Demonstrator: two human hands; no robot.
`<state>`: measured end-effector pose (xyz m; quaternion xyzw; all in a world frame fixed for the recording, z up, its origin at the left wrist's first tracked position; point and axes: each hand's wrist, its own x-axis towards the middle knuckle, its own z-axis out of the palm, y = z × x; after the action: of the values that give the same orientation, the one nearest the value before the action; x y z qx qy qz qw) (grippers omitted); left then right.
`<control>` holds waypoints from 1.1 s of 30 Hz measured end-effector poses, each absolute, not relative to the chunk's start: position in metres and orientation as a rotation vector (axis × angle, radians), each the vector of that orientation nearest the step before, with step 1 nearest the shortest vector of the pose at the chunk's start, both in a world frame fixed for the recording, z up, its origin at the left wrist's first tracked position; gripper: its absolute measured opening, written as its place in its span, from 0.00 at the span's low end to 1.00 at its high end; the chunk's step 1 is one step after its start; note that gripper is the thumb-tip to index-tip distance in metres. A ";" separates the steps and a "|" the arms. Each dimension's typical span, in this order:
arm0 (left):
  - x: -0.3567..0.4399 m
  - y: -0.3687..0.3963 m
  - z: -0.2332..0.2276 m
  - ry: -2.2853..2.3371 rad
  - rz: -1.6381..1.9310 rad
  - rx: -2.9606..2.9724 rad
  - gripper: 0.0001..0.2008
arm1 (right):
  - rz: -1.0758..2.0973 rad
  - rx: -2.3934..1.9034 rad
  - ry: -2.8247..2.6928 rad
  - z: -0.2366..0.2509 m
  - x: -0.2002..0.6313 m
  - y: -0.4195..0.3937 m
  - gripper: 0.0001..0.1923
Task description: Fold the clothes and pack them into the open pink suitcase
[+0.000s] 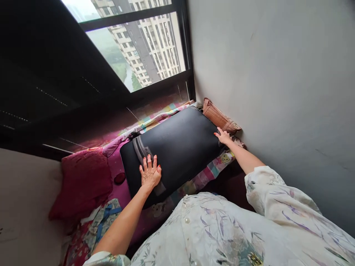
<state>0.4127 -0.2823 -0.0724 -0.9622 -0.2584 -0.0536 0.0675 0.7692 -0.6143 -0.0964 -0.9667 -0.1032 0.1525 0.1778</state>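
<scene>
A large black suitcase (pixel 180 144) lies flat across the bedding in front of me. Near its left end runs a grey handle (pixel 141 146). My left hand (pixel 150 173) rests on the suitcase beside the lower part of that handle, fingers spread. At the right edge of the case is my right hand (pixel 222 136), fingers stretched out over the edge and touching it. Neither hand is wrapped round anything. The underside of the suitcase is hidden.
A red pillow (pixel 83 181) and folded patterned cloth (pixel 107 218) lie at the left. Behind the right end, a brown bundle (pixel 220 116) leans against the grey wall (pixel 277 81). The window (pixel 144 48) and its dark frame rise along the far side.
</scene>
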 end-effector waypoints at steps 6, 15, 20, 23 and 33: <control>0.413 -0.284 -0.070 -0.726 -0.183 -2.865 0.30 | 0.165 -2.537 -0.119 -0.121 0.757 -0.617 0.38; 0.447 -0.288 -0.070 -0.555 -0.101 -2.948 0.35 | 0.168 -2.664 -0.365 -0.101 0.776 -0.632 0.36; 0.444 -0.298 -0.080 -0.574 -0.107 -2.946 0.35 | -0.161 -2.582 -0.819 -0.034 0.808 -0.580 0.38; 0.444 -0.300 -0.080 -0.572 -0.113 -2.944 0.35 | -0.247 -2.499 -1.061 -0.014 0.814 -0.524 0.38; 0.435 -0.313 -0.085 -0.658 -0.152 -2.903 0.40 | -0.187 -2.310 -1.757 -0.080 0.790 -0.484 0.30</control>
<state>0.4353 -0.3129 -0.0851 -0.9708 -0.2201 -0.0508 0.0802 0.7896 -0.4836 -0.0798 -0.7889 -0.6000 -0.0640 0.1165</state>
